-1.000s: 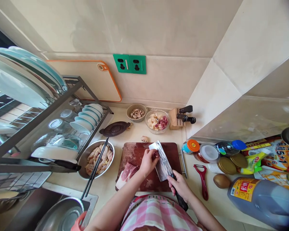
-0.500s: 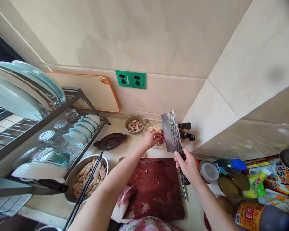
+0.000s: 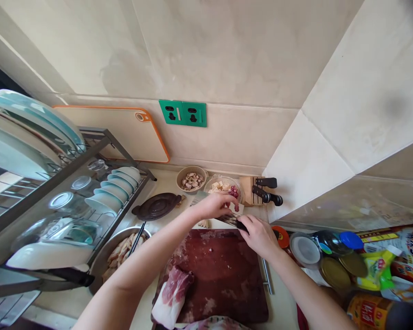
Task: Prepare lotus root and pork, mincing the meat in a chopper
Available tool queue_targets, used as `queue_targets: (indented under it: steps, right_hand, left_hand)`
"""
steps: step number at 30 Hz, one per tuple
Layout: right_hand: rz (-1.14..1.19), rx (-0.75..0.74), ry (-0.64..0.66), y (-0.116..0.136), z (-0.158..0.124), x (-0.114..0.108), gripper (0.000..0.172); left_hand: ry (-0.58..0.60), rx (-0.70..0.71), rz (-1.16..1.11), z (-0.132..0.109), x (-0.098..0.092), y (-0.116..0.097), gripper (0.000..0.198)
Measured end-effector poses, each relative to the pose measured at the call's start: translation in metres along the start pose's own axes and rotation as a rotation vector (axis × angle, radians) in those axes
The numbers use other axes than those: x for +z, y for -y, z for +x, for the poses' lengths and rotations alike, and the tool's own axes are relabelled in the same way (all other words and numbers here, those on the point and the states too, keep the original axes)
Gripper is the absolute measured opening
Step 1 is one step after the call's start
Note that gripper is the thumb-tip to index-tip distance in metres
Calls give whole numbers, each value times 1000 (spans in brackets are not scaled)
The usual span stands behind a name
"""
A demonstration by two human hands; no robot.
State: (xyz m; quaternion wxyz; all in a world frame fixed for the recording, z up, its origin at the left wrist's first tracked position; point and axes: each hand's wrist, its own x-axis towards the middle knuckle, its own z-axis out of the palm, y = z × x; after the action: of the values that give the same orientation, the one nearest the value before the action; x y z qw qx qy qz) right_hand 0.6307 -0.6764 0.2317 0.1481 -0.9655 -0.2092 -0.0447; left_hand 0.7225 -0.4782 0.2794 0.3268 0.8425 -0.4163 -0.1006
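My right hand (image 3: 259, 234) grips the dark handle of a cleaver (image 3: 230, 219), whose blade lies nearly flat and points left, above the far edge of the dark red cutting board (image 3: 223, 275). My left hand (image 3: 214, 206) rests its fingers on top of the blade, with a small bit of red meat at the fingertips. Just behind both hands stands a glass bowl (image 3: 212, 183) holding pale cubes and red meat pieces. A slab of raw meat (image 3: 172, 293) lies on the board's near left corner.
A small basket of sliced mushrooms (image 3: 192, 179), a knife block (image 3: 259, 190) and a brown lid (image 3: 156, 206) sit at the back. A metal bowl of chicken pieces (image 3: 122, 253) with chopsticks is left, under a dish rack (image 3: 72, 183). Jars and bottles (image 3: 333, 256) crowd the right.
The cleaver, held upright over the glass bowl half a second ago, has come down flat near the board's far edge. My left hand moved from the bowl onto the blade.
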Motion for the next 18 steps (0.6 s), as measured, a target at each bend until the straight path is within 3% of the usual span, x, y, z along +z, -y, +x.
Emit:
queue_targets:
  steps: [3, 7, 12, 15, 18]
  right_hand:
    - [-65, -31, 38, 4, 7, -7, 21]
    - [-63, -33, 48, 6, -3, -10, 25]
    - [125, 16, 142, -1, -64, 6, 31]
    - [248, 48, 235, -3, -106, 25, 33]
    - [300, 75, 297, -2, -136, 44, 34]
  left_hand:
    - [-1, -19, 87, 19, 24, 12, 17]
    - [-83, -185, 228, 42, 27, 42, 20]
    - [-48, -212, 189, 50, 21, 61, 21]
    - [2, -232, 145, 46, 22, 57, 21]
    - [-54, -225, 90, 34, 22, 48, 24]
